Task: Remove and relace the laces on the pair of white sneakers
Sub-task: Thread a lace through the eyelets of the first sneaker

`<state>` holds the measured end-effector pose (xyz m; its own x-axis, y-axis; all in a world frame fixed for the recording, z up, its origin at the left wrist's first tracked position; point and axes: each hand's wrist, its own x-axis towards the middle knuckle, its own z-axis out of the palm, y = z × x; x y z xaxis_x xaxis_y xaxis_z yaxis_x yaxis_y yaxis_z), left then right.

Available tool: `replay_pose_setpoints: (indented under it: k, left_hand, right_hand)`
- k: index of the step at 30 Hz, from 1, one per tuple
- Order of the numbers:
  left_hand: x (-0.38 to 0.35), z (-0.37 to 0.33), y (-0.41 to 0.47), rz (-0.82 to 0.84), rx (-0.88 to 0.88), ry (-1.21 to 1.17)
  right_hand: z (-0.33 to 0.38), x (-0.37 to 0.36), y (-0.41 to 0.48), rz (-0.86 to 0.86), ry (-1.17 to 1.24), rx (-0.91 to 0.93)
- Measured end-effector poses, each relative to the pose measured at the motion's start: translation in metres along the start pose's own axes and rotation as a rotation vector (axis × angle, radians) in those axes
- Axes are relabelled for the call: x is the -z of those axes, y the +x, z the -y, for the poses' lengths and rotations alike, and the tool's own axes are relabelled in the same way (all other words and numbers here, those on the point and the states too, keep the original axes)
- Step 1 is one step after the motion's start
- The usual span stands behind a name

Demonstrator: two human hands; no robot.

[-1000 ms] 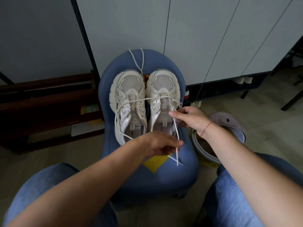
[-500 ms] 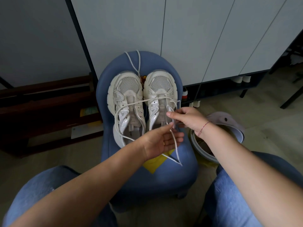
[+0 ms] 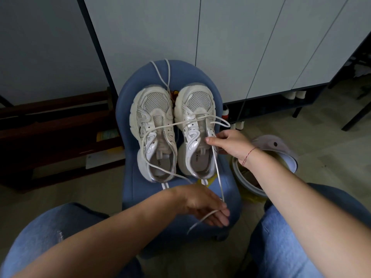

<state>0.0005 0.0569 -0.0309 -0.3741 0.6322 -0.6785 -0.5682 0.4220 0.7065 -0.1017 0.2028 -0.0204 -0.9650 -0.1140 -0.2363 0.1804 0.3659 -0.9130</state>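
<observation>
Two white sneakers stand side by side on a blue stool [image 3: 140, 189], toes pointing away from me: the left sneaker [image 3: 153, 133] and the right sneaker [image 3: 197, 129]. A white lace [image 3: 217, 177] runs through the lowest eyelets of the right sneaker, across the left sneaker and down toward me. My right hand [image 3: 230, 144] pinches the lace at the right sneaker's right eyelet row. My left hand [image 3: 202, 205] hovers over the stool's front with the lace's end held in its fingers. A second lace [image 3: 163, 75] lies beyond the toes.
Grey cabinet doors [image 3: 220, 47] rise behind the stool. A dark wooden rack [image 3: 50, 127] stands at the left. A round bin with a pale lid [image 3: 271, 155] sits on the floor at the right. My knees in blue jeans [image 3: 291, 247] frame the stool.
My left hand has drawn back toward me with the lace end, pulling the lace longer. My right hand has stayed at the right sneaker's eyelets. The view has shifted slightly.
</observation>
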Motion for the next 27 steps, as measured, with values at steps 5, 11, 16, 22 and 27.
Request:
replay_pose_setpoints:
  k: [5,11,16,22,27]
  left_hand:
    - [0.008,-0.004,0.002,-0.175,-0.184,-0.226]
    - [0.012,-0.019,-0.001,-0.228,-0.297,-0.631]
    - [0.015,-0.021,-0.002,-0.405,-0.301,-0.61]
    - [0.01,-0.023,-0.002,-0.323,-0.344,-0.649]
    - [0.019,-0.027,-0.003,-0.41,-0.427,-0.745]
  right_hand:
    - [0.004,-0.003,-0.003,0.012,-0.004,0.011]
    - [0.005,-0.002,-0.005,0.03,0.012,0.015]
    - [0.005,-0.002,-0.005,0.03,0.01,0.023]
    - [0.005,-0.003,-0.004,0.033,-0.001,0.023]
    - [0.003,-0.003,-0.003,0.027,-0.004,0.022]
